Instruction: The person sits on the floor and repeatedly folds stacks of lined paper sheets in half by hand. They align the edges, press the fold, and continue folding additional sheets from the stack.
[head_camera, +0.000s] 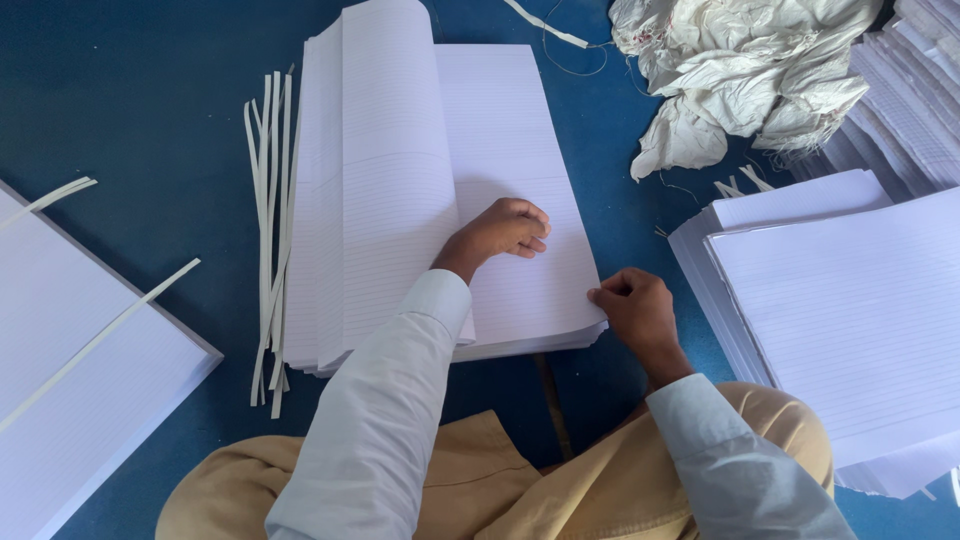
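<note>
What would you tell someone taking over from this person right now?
Left hand: loosely curled, pressing on the flat right half of the ruled paper stack.
Right hand: pinching the stack's lower right corner.
The stack's left half is already turned over and bulging.
More ruled stacks lie at right and left; paper strips lie beside the work.
How many sheets remain cannot be told.

We see a paper-binding workshop: stacks of ruled sheets (850, 300) at the frame's right, trimmed paper strips (268, 240) at centre left, on a blue floor (130, 90).
</note>
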